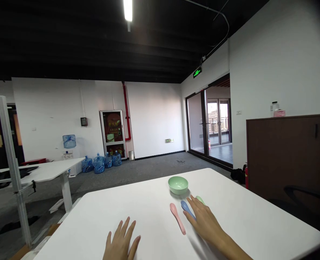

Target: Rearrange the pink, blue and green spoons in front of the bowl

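A light green bowl (178,184) stands on the white table (257,220). In front of it lie three spoons side by side: a pink spoon (177,217), a blue spoon (187,208) and a green spoon (200,199). My right hand (205,221) lies flat over the blue and green spoons with fingers stretched out, hiding most of both. My left hand (122,242) rests flat on the table near the front edge, fingers spread, holding nothing.
A dark wooden cabinet (286,151) stands to the right, with a dark chair (308,202) before it. Another white desk (40,171) and a metal frame (12,162) are at the left. Water bottles (99,163) sit by the far wall.
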A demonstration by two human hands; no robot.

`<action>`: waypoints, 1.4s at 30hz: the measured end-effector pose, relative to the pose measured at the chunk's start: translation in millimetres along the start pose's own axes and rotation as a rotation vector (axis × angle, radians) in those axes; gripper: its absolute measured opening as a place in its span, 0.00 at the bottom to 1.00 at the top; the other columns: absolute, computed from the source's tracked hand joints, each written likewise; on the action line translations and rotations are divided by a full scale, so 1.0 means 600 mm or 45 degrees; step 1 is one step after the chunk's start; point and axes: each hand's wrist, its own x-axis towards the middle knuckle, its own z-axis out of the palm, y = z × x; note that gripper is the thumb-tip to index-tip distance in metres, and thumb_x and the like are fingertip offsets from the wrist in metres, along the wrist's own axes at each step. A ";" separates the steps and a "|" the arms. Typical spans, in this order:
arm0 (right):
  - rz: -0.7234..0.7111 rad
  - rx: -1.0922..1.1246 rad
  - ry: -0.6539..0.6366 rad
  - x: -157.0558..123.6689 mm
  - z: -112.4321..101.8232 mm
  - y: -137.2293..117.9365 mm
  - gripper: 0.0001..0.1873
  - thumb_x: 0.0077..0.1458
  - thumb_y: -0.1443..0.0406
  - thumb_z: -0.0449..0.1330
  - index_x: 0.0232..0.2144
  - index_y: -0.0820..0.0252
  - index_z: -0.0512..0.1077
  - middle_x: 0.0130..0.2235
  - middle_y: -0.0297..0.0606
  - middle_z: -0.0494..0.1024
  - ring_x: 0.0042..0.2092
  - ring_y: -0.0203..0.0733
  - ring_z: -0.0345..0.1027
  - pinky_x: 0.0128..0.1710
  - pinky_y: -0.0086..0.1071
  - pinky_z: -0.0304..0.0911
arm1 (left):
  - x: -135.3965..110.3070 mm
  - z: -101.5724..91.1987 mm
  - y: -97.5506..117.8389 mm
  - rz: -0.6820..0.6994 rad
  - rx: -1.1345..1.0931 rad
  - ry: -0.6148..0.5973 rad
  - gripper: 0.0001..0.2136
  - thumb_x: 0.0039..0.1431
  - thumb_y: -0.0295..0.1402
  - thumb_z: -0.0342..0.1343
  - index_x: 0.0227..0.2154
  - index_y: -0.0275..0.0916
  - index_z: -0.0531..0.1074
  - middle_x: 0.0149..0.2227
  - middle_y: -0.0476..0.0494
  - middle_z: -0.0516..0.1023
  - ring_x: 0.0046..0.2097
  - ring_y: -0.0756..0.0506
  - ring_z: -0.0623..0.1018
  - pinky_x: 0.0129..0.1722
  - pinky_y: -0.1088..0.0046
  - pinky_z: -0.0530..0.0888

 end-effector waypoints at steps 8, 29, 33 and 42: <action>0.007 -0.007 -0.011 0.000 0.001 0.001 0.37 0.67 0.47 0.45 0.69 0.61 0.62 0.72 0.48 0.58 0.73 0.58 0.49 0.70 0.52 0.52 | 0.000 0.003 -0.002 0.006 0.006 0.017 0.24 0.67 0.43 0.44 0.64 0.52 0.66 0.69 0.43 0.67 0.70 0.34 0.65 0.65 0.41 0.67; 0.026 -0.069 0.088 0.056 0.026 -0.053 0.19 0.68 0.59 0.47 0.39 0.62 0.76 0.42 0.48 0.80 0.44 0.50 0.75 0.40 0.35 0.61 | -0.001 0.016 -0.011 0.030 0.061 -0.003 0.24 0.69 0.43 0.40 0.65 0.51 0.64 0.70 0.45 0.64 0.71 0.35 0.63 0.65 0.42 0.68; 0.091 -0.104 -0.088 0.065 0.063 -0.060 0.26 0.70 0.57 0.44 0.32 0.62 0.77 0.31 0.47 0.81 0.36 0.47 0.76 0.37 0.33 0.61 | -0.001 0.019 -0.016 0.036 0.074 0.011 0.25 0.69 0.44 0.40 0.66 0.52 0.63 0.70 0.46 0.64 0.71 0.35 0.64 0.65 0.42 0.68; 0.164 -0.224 -0.220 0.070 0.104 -0.056 0.19 0.61 0.72 0.49 0.41 0.65 0.81 0.44 0.53 0.83 0.43 0.52 0.79 0.35 0.35 0.59 | -0.005 0.023 -0.023 0.021 0.068 0.014 0.24 0.69 0.43 0.41 0.66 0.53 0.64 0.70 0.46 0.65 0.71 0.35 0.64 0.65 0.41 0.68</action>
